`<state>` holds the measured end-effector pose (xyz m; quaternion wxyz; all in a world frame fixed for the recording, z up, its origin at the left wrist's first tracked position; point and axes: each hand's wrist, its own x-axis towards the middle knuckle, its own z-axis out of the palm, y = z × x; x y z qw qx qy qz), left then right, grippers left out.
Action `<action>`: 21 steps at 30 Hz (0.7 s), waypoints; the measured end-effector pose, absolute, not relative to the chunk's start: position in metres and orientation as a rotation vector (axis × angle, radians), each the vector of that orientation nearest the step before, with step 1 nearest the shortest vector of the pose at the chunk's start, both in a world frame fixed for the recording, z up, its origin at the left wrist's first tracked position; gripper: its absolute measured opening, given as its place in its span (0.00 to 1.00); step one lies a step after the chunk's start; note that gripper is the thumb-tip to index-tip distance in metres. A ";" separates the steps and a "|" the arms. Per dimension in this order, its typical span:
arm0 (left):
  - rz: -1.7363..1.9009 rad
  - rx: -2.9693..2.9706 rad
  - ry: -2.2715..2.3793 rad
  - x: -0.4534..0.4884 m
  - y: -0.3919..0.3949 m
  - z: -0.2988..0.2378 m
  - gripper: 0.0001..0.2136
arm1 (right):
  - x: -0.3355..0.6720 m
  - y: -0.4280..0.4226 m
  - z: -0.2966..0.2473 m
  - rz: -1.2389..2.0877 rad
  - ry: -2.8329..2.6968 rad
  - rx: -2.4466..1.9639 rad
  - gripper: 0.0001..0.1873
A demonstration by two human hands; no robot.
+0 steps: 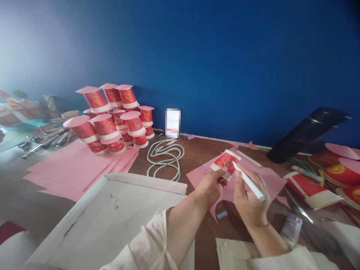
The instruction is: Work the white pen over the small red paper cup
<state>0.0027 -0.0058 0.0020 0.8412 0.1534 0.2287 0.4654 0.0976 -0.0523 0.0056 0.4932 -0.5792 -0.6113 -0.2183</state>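
Note:
My left hand (211, 186) is closed around the lower side of a red paper cup (223, 162) with a white rim and printed pattern. The cup is tilted, held above sheets of pink paper (268, 179). A white marker pen (250, 183) with a grey-blue end is gripped in my right hand (251, 200). Its tip points at the cup's red side; whether it touches cannot be made out. A small grey-blue cap (222, 215) lies on the brown table below my hands.
Stacked red cups with pink paper tops (105, 126) stand back left by pink sheets (70, 168). A white box lid (123, 210), coiled cable (165, 159), phone (172, 123), black flask (306, 135), scissors (302, 210) and glue jar (291, 228) surround the work area.

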 end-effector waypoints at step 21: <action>0.982 0.301 0.476 0.003 -0.005 0.003 0.14 | 0.095 -0.053 0.010 -0.559 -1.492 -1.406 0.13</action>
